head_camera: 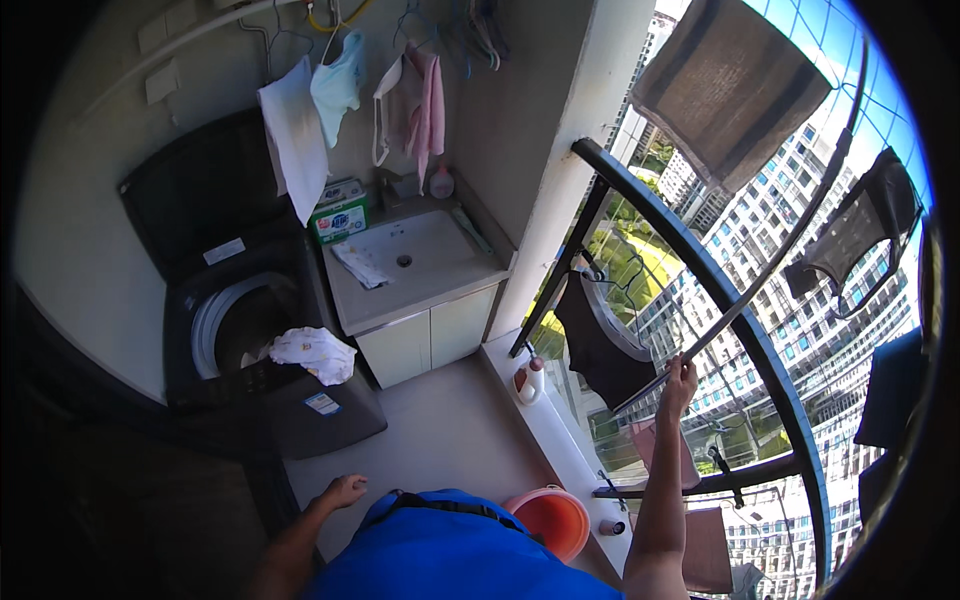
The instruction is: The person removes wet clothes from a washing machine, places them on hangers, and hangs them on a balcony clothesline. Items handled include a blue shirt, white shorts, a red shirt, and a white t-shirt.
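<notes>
My right hand reaches out to the window side, its fingers closed around a long slim pole. The pole slants up and outward past the dark window frame. Its lower end lies near the hem of a dark sleeveless top on a hanger. Farther out hang a brown striped towel and a grey garment; whether the pole touches either is unclear. My left hand is low beside my body, fingers curled, with nothing visible in it.
A top-loading washing machine stands with its lid up, a white patterned cloth on its front edge. Beside it is a sink. An orange bucket sits by my right side. A detergent bottle stands on the sill.
</notes>
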`<state>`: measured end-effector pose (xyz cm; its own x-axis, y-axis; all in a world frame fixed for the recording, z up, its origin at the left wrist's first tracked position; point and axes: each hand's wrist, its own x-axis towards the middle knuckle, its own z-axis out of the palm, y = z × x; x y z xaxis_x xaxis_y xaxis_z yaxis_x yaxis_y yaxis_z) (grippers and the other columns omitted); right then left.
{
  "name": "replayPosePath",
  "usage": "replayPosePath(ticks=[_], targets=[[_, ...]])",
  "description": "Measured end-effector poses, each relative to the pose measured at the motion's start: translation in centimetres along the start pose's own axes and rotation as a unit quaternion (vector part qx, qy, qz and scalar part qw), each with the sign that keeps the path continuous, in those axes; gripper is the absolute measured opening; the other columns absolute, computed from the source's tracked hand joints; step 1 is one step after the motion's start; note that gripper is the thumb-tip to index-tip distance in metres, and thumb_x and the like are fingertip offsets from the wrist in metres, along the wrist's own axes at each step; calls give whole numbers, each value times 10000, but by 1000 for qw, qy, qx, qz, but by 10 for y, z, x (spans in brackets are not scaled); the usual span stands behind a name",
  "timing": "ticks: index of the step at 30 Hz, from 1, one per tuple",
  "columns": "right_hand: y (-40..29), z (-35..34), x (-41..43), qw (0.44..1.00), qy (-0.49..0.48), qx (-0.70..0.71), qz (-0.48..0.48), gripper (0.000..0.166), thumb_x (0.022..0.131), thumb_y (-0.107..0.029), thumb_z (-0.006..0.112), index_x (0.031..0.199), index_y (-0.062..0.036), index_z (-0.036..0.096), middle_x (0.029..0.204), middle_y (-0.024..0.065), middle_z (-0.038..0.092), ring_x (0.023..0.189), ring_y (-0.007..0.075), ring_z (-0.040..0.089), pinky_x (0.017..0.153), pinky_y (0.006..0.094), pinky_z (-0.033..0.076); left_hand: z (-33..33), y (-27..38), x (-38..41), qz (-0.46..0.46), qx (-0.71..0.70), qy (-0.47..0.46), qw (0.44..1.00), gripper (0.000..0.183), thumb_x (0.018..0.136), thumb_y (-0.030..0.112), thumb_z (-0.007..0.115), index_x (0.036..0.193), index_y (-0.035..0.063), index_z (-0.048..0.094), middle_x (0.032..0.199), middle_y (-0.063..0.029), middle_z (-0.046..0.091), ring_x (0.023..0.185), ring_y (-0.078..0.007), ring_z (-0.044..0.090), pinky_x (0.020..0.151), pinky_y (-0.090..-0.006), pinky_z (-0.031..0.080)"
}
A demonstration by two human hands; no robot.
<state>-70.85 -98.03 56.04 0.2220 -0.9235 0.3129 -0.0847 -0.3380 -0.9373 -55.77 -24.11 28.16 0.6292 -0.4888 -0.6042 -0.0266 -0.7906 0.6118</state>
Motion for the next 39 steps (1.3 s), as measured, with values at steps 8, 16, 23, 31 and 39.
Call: replayPosePath(ticks=[8, 16, 23, 31, 39], targets=[[51, -19, -70, 984, 26, -178, 4, 498, 1044, -225, 637, 1446, 52, 541, 1356, 229, 625, 1232, 324, 602, 1081, 421, 441, -63, 125, -60, 91, -158, 66, 981, 363, 1045, 110, 600, 1399, 31, 613, 1163, -155, 747, 1037, -189, 733, 927, -325, 583], [22, 80, -204, 979, -160, -71, 108, 398, 1037, -131, 636, 1398, 18, 564, 1128, 138, 708, 1043, 186, 682, 892, 304, 545, -233, 128, -64, 153, -320, 302, 885, 312, 1076, 112, 592, 1361, -6, 637, 1121, -125, 743, 975, -163, 722, 844, -281, 596], [-124, 304, -372, 836, -528, -129, 73, 499, 1021, -267, 689, 1427, -12, 547, 1211, 208, 700, 1136, 295, 685, 994, 425, 539, -404, -8, 32, 117, -317, 407, 848, 261, 1102, 148, 547, 1310, 33, 653, 1092, -68, 726, 940, -118, 683, 830, -264, 565], [-159, 535, -489, 805, -513, -169, -248, 461, 1020, -244, 645, 1452, -108, 554, 1489, 217, 488, 1430, 449, 421, 1164, 544, 338, -443, -198, 170, -86, -157, 287, 941, 259, 988, 134, 658, 1232, 64, 705, 1125, -131, 740, 1006, -271, 716, 910, -356, 557], [-166, 555, -503, 787, -489, -278, -253, 389, 996, -243, 646, 1353, -91, 639, 1506, 203, 504, 1468, 444, 396, 1178, 563, 325, -415, -237, 258, -154, 108, 89, 978, 320, 914, 119, 639, 1219, 101, 734, 1337, -162, 670, 1205, -362, 649, 1043, -442, 519]])
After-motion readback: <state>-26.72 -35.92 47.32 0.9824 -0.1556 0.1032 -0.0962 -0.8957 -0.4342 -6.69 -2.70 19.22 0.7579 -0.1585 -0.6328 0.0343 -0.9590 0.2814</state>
